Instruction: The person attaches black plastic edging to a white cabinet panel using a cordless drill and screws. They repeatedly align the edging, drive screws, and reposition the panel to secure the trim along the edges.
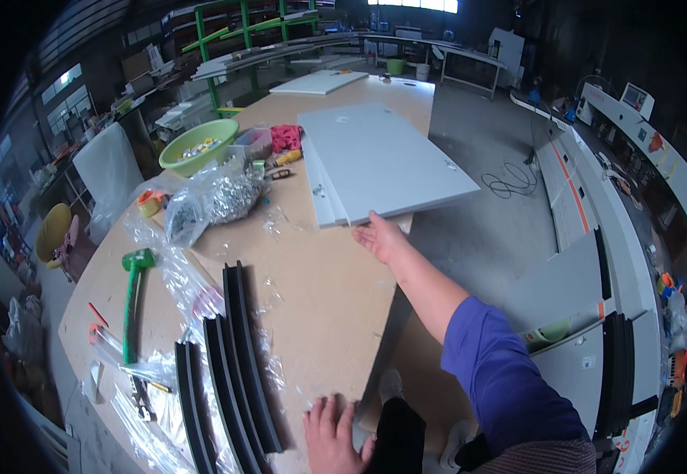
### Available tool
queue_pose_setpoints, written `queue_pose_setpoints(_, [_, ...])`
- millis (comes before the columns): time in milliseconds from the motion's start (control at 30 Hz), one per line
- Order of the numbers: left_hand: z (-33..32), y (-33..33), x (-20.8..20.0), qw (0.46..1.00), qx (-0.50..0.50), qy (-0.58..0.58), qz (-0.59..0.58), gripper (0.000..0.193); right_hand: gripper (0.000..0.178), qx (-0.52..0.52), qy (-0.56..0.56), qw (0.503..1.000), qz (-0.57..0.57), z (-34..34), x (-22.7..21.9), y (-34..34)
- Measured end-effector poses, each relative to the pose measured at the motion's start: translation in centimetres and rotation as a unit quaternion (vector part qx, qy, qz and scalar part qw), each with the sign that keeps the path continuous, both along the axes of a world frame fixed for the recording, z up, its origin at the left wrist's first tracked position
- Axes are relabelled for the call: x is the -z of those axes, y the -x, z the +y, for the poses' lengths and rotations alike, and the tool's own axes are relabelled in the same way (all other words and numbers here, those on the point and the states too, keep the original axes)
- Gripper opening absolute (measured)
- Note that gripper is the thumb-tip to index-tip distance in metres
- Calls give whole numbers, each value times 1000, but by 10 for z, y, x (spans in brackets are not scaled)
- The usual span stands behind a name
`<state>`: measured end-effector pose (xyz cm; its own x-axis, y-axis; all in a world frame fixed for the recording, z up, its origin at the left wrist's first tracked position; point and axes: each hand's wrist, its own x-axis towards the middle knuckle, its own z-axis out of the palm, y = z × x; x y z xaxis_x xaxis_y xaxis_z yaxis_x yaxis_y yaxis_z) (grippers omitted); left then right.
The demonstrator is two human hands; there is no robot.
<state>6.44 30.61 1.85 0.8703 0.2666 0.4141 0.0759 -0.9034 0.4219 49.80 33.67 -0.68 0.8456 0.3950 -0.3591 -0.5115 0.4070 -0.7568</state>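
Grey-white flat panels (383, 162) lie stacked on the wooden table (319, 308), the top one turned askew and jutting past the table's right edge. At the near edge of that top panel is my right hand (380, 238), reached far forward, its thumb at the upper face and its fingers around the edge. My left hand (335, 438) rests on the tabletop by the near edge with its fingers spread and holds nothing. Left of it lie several long black channel strips (240, 355).
On the table's left are a green mallet (131, 304), a plastic bag of metal hardware (225, 197), a green basin (199, 148) and a screwdriver (288, 159). Another white panel (319, 81) lies at the far end. A coiled cable (515, 182) lies on the floor at right.
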Motion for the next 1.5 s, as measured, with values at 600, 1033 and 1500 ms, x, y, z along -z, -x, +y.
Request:
queue_pose_setpoints(600, [7,3,4,993,17,83,85,61,40,106,-118,987,-31,-61,-23,-42])
queue_pose_setpoints(1033, [0,1,7,997,17,29,74,61,35,67,-189,980,3,-138,18,14])
queue_pose_setpoints(1500, [-5,-1,16,995,25,-42,90,58,47,93,-224,969,-45,-242,-21,180])
